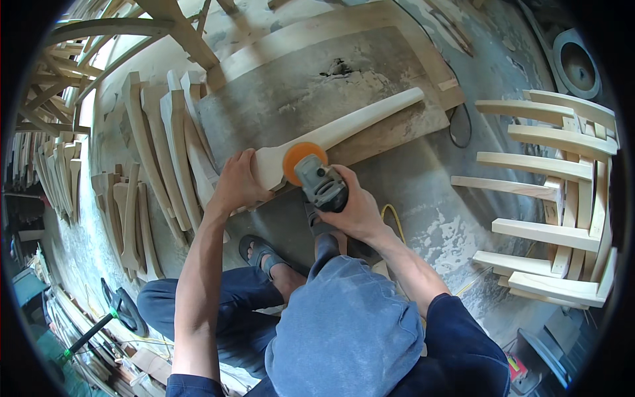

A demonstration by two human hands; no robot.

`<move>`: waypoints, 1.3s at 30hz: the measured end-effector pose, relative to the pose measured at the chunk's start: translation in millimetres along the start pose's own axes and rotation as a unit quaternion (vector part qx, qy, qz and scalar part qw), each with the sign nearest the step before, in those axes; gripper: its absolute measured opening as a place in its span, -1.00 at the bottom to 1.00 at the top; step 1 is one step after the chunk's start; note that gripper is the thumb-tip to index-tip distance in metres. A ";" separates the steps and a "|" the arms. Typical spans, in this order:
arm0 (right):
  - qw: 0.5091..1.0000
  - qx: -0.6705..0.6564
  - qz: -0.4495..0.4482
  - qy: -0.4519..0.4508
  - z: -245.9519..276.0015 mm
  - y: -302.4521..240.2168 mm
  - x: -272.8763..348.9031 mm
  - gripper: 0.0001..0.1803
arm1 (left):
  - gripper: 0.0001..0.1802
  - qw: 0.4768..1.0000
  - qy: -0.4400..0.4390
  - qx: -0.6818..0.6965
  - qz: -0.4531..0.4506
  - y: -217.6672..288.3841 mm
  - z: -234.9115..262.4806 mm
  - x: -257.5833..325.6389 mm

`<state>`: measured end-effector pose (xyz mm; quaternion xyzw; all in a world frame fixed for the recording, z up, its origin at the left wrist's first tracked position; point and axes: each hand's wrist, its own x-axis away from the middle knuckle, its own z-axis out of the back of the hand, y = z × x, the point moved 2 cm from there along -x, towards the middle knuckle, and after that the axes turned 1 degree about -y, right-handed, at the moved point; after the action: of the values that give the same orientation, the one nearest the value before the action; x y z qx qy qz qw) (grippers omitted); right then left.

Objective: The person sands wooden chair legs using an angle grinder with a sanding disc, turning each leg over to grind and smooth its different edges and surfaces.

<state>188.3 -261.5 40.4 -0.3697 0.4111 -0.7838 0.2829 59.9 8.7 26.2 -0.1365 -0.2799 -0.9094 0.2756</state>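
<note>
A pale, shaped wooden leg (360, 122) lies slantwise over a worn board (264, 86), its wide end toward me and its narrow end at the far right. My left hand (233, 182) is closed around the edge of that wide end. In my right hand (357, 208) is an angle grinder (321, 184), gripped by its grey and black body. The grinder's orange disc (305, 161) sits against or just over the leg, right of my left hand; exact contact cannot be made out.
Several similar wooden legs (149, 126) lie side by side on the left. Curved wooden frames (562, 169) stack up at the right, and a chair-like frame (112, 26) stands at the far left. A yellow cord (395, 221) runs beside my right wrist. Blue cloth (344, 331) fills the near middle.
</note>
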 end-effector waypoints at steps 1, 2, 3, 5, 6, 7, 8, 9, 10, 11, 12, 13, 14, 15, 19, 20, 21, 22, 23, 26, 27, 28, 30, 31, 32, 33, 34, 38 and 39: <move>1.000 0.003 0.000 0.003 1.9 4.1 1.1 0.03 | 0.20 1.000 -0.002 0.003 0.003 -0.3 0.7 -0.5; 0.999 0.005 -0.002 0.034 4.7 9.0 3.3 0.03 | 0.20 1.000 0.000 -0.001 -0.001 -0.4 1.2 -0.7; 0.998 0.004 -0.005 0.066 6.8 13.9 4.2 0.02 | 0.20 1.000 -0.001 -0.007 -0.001 -0.8 1.9 -2.2; 0.995 -0.032 -0.003 0.092 6.1 21.1 5.6 0.04 | 0.21 1.000 -0.007 0.001 0.001 -2.3 3.5 -4.1; 0.990 -0.079 -0.013 0.115 5.0 23.1 5.9 0.05 | 0.22 1.000 -0.017 0.007 0.002 -3.1 4.4 -5.2; 0.990 -0.072 -0.004 0.121 2.7 22.5 5.7 0.05 | 0.22 1.000 -0.020 0.006 0.005 -3.7 5.7 -6.7; 0.989 -0.086 0.002 0.118 -0.3 20.4 5.1 0.06 | 0.20 1.000 -0.023 0.016 0.003 -3.8 7.5 -8.2; 0.988 -0.107 -0.008 0.110 -3.7 17.4 4.7 0.07 | 0.18 0.999 -0.028 0.022 0.000 -4.1 9.9 -9.1; 0.988 -0.101 0.009 0.117 -6.0 12.6 4.6 0.07 | 0.18 0.999 -0.027 0.023 -0.002 -4.2 13.1 -10.0; 0.992 -0.081 0.023 0.096 -8.5 7.8 4.1 0.07 | 0.18 0.999 -0.036 0.027 0.000 -4.0 15.8 -11.0; 0.996 -0.061 0.008 0.066 -10.0 5.0 3.4 0.06 | 0.19 0.998 -0.052 0.025 0.005 -2.9 17.0 -13.5; 0.994 -0.051 0.030 0.093 -7.9 2.7 2.8 0.06 | 0.20 0.997 -0.070 0.028 0.014 -2.7 18.6 -14.8; 0.997 -0.044 0.012 0.056 -7.6 3.8 0.9 0.06 | 0.20 0.995 -0.095 0.024 0.022 -2.2 19.0 -16.5; 0.999 -0.038 -0.010 0.018 -4.1 8.2 -0.1 0.05 | 0.22 0.996 -0.088 0.033 0.012 -0.7 19.1 -16.8; 0.992 -0.038 0.011 0.124 40.0 42.0 -12.2 0.06 | 0.24 0.998 -0.053 0.030 0.012 0.1 16.7 -12.7; 0.986 -0.027 0.001 0.165 60.2 55.7 -13.4 0.07 | 0.24 0.998 -0.048 0.042 0.003 -0.4 16.5 -12.7; 0.978 -0.044 0.007 0.204 84.7 69.1 -21.3 0.08 | 0.24 0.997 -0.056 0.048 -0.003 -1.4 16.5 -13.1; 0.966 -0.031 0.006 0.257 109.4 80.7 -34.8 0.04 | 0.25 0.997 -0.061 0.052 -0.009 -2.5 17.2 -14.0; 0.966 -0.055 -0.006 0.251 140.0 91.3 -45.5 0.05 | 0.25 0.997 -0.056 0.054 -0.009 -3.8 18.8 -15.0; 0.957 -0.120 -0.070 0.254 206.3 109.3 -68.3 -0.12 | 0.24 0.996 -0.074 0.047 -0.013 -3.8 19.6 -14.7; 0.960 -0.149 -0.094 0.216 219.8 106.9 -71.8 -0.15 | 0.24 0.996 -0.073 0.038 -0.016 -2.3 18.8 -14.5; 0.949 -0.170 -0.122 0.235 218.8 103.1 -70.6 -0.14 | 0.24 0.998 -0.063 0.026 -0.018 -0.5 17.8 -14.5; 0.950 -0.104 -0.106 0.276 200.1 83.1 -60.5 -0.11 | 0.22 0.999 -0.036 0.006 -0.005 4.4 10.0 -8.1; 0.970 -0.040 -0.106 0.214 183.1 70.2 -54.7 -0.08 | 0.20 1.000 -0.013 -0.023 0.013 6.2 6.0 -4.1; 0.973 0.051 -0.084 0.208 159.7 57.6 -37.1 -0.03 | 0.20 1.000 -0.014 -0.023 0.012 8.3 1.5 -0.3; 0.988 0.056 -0.049 0.138 134.9 44.9 -27.9 0.00 | 0.19 0.999 0.023 -0.043 -0.002 10.8 -1.5 3.1; 0.993 0.089 -0.056 0.052 115.4 35.5 -22.2 0.00 | 0.17 0.997 0.046 -0.061 -0.010 12.4 -3.9 5.1; 0.998 0.065 0.010 -0.018 78.5 22.2 -21.6 -0.03 | 0.16 1.000 0.026 -0.013 -0.008 7.2 0.5 2.9; 0.996 0.079 -0.039 0.013 90.5 29.0 -26.0 -0.02 | 0.16 1.000 0.018 -0.004 -0.011 5.3 3.3 1.1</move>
<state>280.6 -296.0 41.9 -0.3511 0.3367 -0.8292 0.2753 62.4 6.5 31.7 -0.1181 -0.2724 -0.9159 0.2702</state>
